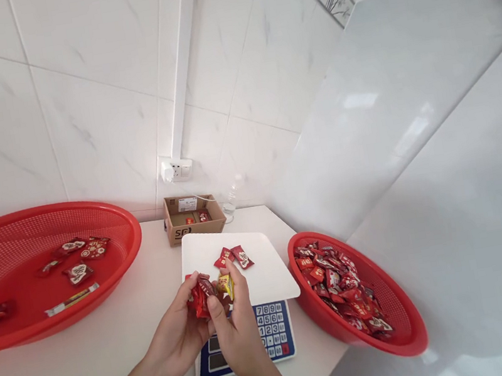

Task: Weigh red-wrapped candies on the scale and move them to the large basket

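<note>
Both my hands meet over the front part of a digital scale. My left hand cups several red wrapped candies in its curled fingers. My right hand presses against them from the other side, its fingers closed on a yellow wrapped candy. Beyond my fingertips, two red wrapped candies lie on the white weighing plate. Below the plate is the scale's blue keypad, with its display partly covered by my hands.
A red basket heaped with wrapped candies stands at the right. Another large red basket at the left holds several scattered packets. Behind the scale are a small cardboard box with candies inside and a clear bottle, below a wall socket.
</note>
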Demonstrator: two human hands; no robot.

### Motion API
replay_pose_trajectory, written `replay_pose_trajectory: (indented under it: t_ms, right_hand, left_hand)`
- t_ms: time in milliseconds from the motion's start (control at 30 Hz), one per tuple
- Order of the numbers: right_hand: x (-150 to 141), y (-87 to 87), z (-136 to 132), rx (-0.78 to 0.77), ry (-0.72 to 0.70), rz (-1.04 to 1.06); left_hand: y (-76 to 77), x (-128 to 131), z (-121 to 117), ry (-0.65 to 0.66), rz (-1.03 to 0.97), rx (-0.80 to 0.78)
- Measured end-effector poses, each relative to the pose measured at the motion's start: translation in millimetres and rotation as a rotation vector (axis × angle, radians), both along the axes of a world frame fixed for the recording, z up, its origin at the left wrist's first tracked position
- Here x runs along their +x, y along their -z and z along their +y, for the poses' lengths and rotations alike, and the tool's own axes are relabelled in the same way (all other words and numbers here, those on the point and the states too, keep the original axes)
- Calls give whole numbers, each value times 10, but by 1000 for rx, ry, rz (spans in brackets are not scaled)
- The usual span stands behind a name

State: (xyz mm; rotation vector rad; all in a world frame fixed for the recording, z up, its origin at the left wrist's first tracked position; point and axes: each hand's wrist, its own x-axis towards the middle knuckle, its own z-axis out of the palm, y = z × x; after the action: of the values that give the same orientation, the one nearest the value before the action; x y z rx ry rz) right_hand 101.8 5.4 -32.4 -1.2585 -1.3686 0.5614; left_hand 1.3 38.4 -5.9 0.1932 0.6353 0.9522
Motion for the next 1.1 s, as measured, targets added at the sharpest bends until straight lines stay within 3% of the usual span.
replay_pose_trajectory:
  t_ms: [100, 233, 433, 600, 800, 933, 1100]
  right_hand:
    - [105, -22, 0, -22, -39, -16]
    - [425, -51, 57, -42, 110, -173]
    - [848, 44, 189, -318, 188, -535]
    - [782, -30, 104, -165, 240, -397]
    - [368, -133, -181, -127, -172, -143]
    - [262, -122, -179, -74, -113, -91]
    - [452, -136, -19, -100, 90, -38]
  left_hand:
    - [-47, -66, 54, -15, -10, -35]
    - [-154, -222, 127, -39, -31, -58]
    - [-246, -379, 188, -92, 15, 30]
    - [-182, -316, 139, -85, 139, 107]
    - [-76, -159, -1, 53, 314, 334]
    - [-72, -125, -54, 98, 366, 397]
    - [-90, -183, 4, 78, 397, 398]
